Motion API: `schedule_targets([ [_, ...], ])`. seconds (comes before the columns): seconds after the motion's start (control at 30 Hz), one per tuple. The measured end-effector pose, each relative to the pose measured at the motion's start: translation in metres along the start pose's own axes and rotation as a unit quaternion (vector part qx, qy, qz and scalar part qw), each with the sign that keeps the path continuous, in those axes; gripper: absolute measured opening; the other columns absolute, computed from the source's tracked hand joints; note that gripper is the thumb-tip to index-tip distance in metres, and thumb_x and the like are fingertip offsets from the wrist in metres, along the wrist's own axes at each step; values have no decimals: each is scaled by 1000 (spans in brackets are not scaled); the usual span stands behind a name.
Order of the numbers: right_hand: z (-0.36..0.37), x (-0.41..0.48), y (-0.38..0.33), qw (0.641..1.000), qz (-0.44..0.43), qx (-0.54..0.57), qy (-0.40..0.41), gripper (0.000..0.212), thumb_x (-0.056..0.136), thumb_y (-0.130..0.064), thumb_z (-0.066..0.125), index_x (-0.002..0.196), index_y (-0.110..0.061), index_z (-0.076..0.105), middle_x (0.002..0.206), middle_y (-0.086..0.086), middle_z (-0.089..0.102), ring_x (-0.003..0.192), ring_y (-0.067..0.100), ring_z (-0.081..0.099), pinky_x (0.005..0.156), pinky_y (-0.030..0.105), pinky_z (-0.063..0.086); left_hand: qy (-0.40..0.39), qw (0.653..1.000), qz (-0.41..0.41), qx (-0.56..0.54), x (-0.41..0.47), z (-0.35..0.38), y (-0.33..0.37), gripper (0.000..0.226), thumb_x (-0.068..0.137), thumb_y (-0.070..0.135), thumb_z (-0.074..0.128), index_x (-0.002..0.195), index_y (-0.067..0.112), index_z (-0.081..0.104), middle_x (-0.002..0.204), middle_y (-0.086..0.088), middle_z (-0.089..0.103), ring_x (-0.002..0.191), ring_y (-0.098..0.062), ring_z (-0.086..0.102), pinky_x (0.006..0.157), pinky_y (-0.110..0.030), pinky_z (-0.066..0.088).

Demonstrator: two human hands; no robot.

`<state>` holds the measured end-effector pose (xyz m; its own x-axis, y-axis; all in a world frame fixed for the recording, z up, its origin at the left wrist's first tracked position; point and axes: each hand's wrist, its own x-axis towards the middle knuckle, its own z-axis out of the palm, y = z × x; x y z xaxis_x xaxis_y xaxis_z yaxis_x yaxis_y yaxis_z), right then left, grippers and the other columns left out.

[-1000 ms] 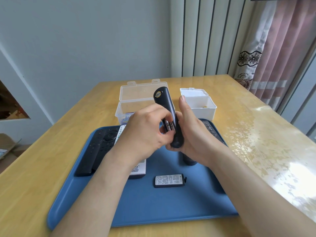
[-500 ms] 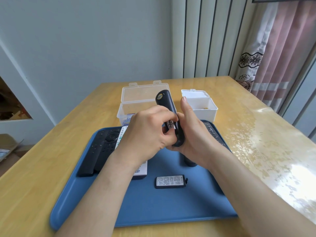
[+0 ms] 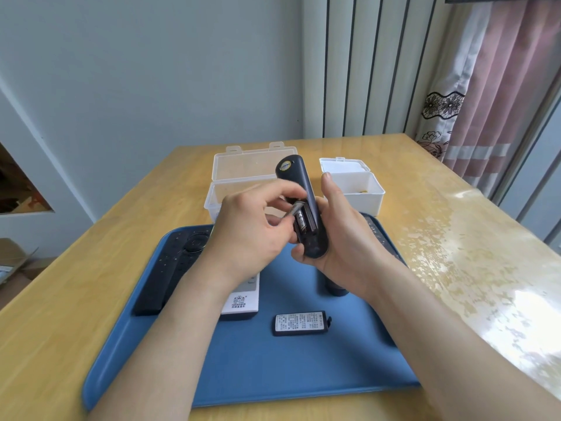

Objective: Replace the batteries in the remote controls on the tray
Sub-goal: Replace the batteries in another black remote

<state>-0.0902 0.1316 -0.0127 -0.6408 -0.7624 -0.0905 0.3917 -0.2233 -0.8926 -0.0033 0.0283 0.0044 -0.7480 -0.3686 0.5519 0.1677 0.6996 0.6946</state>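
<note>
Dark remote (image 3: 303, 189) held up over the blue tray (image 3: 273, 369).
The right hand (image 3: 343, 235) wraps its lower end, thumb straight alongside; the left hand (image 3: 249, 229) pinches a battery (image 3: 294, 209) in curled fingers, tilted at the open compartment. The loose cover (image 3: 300, 323) lies on the tray.

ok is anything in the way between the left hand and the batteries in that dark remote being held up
Nothing visible. The battery compartment of the long dark plastic remote is open, and the left hand pinches one silver cylindrical battery, tilted out of it. A small black labelled cover lies apart on the blue plastic tray.
</note>
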Motion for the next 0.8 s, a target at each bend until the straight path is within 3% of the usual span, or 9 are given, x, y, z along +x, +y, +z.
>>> schedule_targets([
  [0.07,-1,-1,-2,1000,-2,2,-1,58,97,-61,36,99,-9,62,79,13,58,64,21,51,49,25,42,32,998,-21,-55,2,-1,-1,40,79,-8,63,99,26,68,98,-3,69,78,-13,67,69,-17,53],
  [0.13,-1,-2,-3,1000,2,10,-2,57,96,-62,37,105,-10,60,73,11,58,60,18,50,48,25,43,83,970,-79,-214,7,-3,-4,39,79,-8,59,104,21,67,103,-5,69,83,-17,65,71,-22,53],
  [0.27,-1,-2,-3,1000,-2,16,-2,56,95,-61,38,110,-10,58,73,12,59,60,19,51,49,25,42,97,784,-246,-561,10,-7,-6,34,88,-5,38,107,8,63,96,-14,65,74,-18,60,61,-20,53],
  [0.33,-2,-2,-3,1000,-4,18,-1,57,96,-61,38,110,-10,59,74,13,60,59,19,51,48,25,43,67,755,-297,-581,9,-5,-4,27,88,5,40,104,8,62,87,-12,61,66,-16,54,51,-18,47],
  [0.4,-3,-2,-3,1000,-5,21,-1,57,97,-60,37,109,-9,59,74,13,59,59,19,51,48,25,43,33,814,-291,-502,7,-2,0,16,88,9,47,96,10,61,74,-8,52,53,-11,41,41,-17,29],
  [0.47,-3,-1,-3,1000,-10,20,-4,57,97,-59,37,108,-8,59,76,13,57,60,18,50,49,25,42,-3,947,-184,-264,4,1,0,6,85,7,60,88,12,63,64,-7,49,45,-8,37,42,-16,27],
  [0.5,-2,-2,-3,1000,-14,14,-4,58,97,-59,37,108,-7,59,79,14,56,61,18,48,51,25,41,-12,987,-110,-118,2,3,-1,6,83,7,66,85,13,66,59,-5,48,44,-5,37,45,-16,31],
  [0.6,-2,-1,-2,997,-35,-62,13,60,97,-61,35,107,-8,63,84,16,54,66,22,43,58,30,38,-9,991,12,134,-1,9,-5,11,77,14,74,83,23,72,51,9,44,51,-6,43,55,-14,35],
  [0.8,1,-4,2,987,-68,-147,-2,65,99,-61,28,93,-8,65,78,10,56,72,24,39,57,28,36,-43,981,38,187,-1,2,-8,17,71,33,70,87,29,71,62,7,58,61,-14,54,62,-31,48],
])
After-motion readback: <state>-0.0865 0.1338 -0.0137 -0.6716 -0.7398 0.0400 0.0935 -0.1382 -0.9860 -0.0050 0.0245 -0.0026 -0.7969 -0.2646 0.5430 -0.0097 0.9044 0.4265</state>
